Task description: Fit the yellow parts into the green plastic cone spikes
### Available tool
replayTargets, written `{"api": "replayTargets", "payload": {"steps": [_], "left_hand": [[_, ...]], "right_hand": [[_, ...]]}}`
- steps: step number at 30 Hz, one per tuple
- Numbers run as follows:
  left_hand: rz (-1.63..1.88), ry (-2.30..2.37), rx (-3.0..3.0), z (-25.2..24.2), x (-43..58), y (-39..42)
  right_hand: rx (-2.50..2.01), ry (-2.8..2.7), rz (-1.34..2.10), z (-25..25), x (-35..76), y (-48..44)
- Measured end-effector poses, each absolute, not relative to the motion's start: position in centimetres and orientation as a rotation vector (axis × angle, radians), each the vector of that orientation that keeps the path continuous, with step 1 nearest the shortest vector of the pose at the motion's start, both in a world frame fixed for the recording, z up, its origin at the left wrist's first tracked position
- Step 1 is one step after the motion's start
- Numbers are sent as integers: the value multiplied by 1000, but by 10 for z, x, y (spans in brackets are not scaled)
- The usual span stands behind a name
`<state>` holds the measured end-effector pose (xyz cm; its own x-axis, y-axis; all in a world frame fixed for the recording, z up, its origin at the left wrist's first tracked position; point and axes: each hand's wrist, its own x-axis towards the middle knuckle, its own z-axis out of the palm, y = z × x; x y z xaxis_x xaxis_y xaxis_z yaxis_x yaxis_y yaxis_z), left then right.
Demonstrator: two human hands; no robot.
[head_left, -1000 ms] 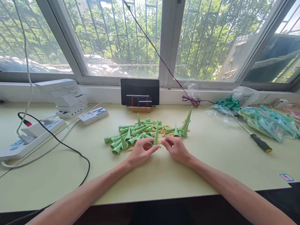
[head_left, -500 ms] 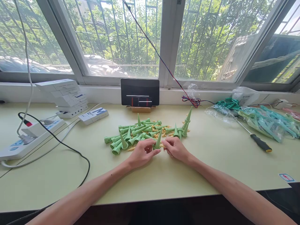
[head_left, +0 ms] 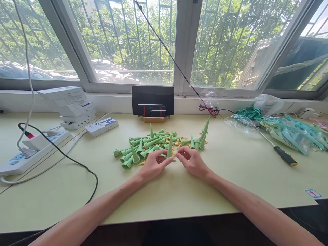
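Observation:
My left hand (head_left: pixel 155 163) pinches a light green plastic cone spike (head_left: pixel 169 147) between thumb and fingers; it stands point up. Close to its right side is my right hand (head_left: pixel 192 162), its thumb and forefinger drawn together at a small yellow plastic piece (head_left: pixel 174 154) beside the cone's base. The fingers partly hide that piece. Behind both hands lies a pile of green cone spikes (head_left: pixel 151 142), some upright and most on their sides. Small yellow pieces (head_left: pixel 185 138) are scattered among them. Several cones stand at the pile's right end, including a stacked group (head_left: pixel 204 133).
A black tablet (head_left: pixel 153 97) leans on a stand at the back. White boxes (head_left: pixel 74 106) and a power strip (head_left: pixel 38 150) with cables are on the left. On the right lie a screwdriver (head_left: pixel 284 156) and green plastic-wrapped items (head_left: pixel 287 131).
The green cone in my left hand has shifted slightly left and up and stands straighter. My right hand's fingertips have moved up a little, and less of the yellow piece shows.

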<state>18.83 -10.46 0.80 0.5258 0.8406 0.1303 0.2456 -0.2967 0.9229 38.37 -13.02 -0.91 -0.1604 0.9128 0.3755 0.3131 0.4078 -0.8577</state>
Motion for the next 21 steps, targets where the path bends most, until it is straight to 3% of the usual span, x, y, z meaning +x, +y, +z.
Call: {"api": "replayTargets", "payload": {"steps": [21], "left_hand": [[804, 934, 1854, 6, 188, -103]], "right_hand": [[-1097, -1729, 753, -13, 385, -128]]}}
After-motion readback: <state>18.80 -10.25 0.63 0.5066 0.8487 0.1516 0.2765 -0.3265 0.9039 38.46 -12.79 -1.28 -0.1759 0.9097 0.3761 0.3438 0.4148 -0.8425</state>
